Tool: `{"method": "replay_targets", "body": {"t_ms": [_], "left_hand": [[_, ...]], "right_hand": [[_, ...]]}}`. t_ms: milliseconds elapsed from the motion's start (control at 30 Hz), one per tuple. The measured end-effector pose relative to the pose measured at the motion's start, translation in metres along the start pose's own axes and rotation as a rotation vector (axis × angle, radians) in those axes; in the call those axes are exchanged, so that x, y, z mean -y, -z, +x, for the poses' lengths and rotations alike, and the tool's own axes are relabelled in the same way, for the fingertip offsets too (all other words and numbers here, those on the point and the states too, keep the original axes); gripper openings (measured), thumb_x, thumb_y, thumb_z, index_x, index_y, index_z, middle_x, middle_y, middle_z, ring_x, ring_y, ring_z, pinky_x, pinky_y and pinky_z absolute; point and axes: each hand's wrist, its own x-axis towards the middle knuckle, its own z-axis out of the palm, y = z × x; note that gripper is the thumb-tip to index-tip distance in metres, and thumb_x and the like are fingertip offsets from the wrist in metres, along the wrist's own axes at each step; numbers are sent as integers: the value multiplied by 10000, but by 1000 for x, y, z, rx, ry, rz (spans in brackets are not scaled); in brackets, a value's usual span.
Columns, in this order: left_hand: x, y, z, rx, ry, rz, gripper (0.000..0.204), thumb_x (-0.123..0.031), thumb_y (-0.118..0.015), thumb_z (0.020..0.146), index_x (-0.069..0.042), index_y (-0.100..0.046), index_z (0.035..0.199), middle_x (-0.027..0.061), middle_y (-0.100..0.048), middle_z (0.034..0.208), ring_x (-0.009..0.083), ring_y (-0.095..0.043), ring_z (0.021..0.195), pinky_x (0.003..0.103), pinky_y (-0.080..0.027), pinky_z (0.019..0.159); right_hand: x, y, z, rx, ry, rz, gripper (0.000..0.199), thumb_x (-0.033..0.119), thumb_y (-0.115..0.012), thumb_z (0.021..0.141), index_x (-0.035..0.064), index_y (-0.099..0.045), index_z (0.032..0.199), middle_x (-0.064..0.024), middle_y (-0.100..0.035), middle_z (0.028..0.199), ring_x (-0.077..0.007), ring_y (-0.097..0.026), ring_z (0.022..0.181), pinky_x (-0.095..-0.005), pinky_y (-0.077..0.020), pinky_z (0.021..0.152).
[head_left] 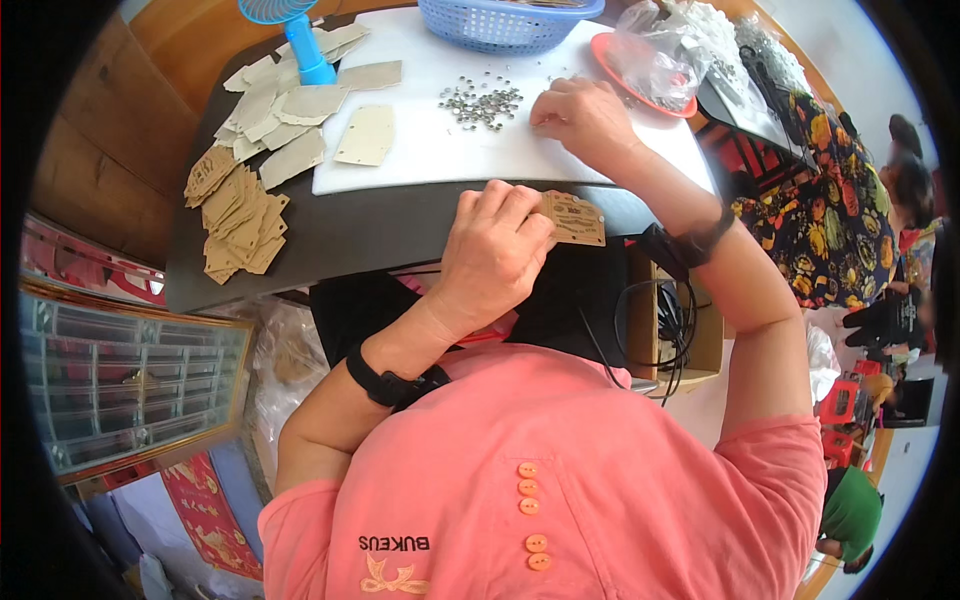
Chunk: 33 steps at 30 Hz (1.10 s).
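A brown cardboard tag (582, 222) with dark print and small holes lies at the near edge of the table, and the fingers of my left hand (495, 245) are closed on its left end. Over the white foam sheet, my right hand (585, 122) is bent with its fingertips pressed together. Whatever those fingertips hold, if anything, is too small or hidden to make out. Just left of them lies a scattered heap of small silvery metal rings (480, 103). One pale tag (366, 136) rests on the sheet, left of the heap.
Stacked brown tags (240, 222) and a spread of pale tags (290, 108) cover the table's left side. Behind stand a blue fan (308, 50) and a blue basket (500, 28). A red tray (645, 75) holding plastic bags is at the back right. Other people sit further right.
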Motion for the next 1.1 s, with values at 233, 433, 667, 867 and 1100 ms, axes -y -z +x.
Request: {"method": "replay_targets", "body": {"t_ms": [233, 433, 667, 867, 1100], "left_hand": [[3, -1, 2, -12, -24, 21, 161, -107, -724, 764, -81, -657, 909, 38, -620, 979, 244, -561, 932, 381, -411, 775], [0, 2, 3, 45, -29, 39, 176, -110, -731, 752, -78, -670, 914, 31, -626, 995, 236, -558, 930, 375, -410, 780], [5, -2, -2, 14, -97, 49, 168, -104, -724, 753, -71, -674, 910, 20, -627, 1014, 228, -552, 923, 369, -410, 774], [5, -3, -2, -10, -81, 44, 162, -101, -722, 750, -75, -676, 903, 19, -628, 1012, 229, -552, 934, 364, -410, 771], [4, 0, -3, 17, -77, 36, 173, -99, -725, 742, -78, -683, 909, 17, -631, 1017, 237, -551, 941, 364, -415, 774]], "right_hand": [[2, -4, 13, 85, 54, 30, 66, 134, -611, 790, 77, -641, 804, -78, -660, 790, -321, -616, 774, -455, -466, 717], [19, 14, 0, 114, 14, -17, 83, 116, -625, 777, 36, -616, 795, -106, -651, 729, -296, -620, 719, -412, -484, 686], [32, 51, -33, 503, -457, 714, 32, 36, -651, 780, 30, -626, 760, 5, -586, 627, -56, -497, 493, -236, -389, 447], [32, 44, -41, 505, -519, 791, 48, 45, -690, 753, 9, -681, 784, -6, -563, 574, -76, -516, 493, -249, -426, 421], [30, 41, -39, 550, -540, 850, 45, 44, -694, 762, 10, -687, 790, -3, -569, 588, -70, -510, 491, -250, -422, 420]]}}
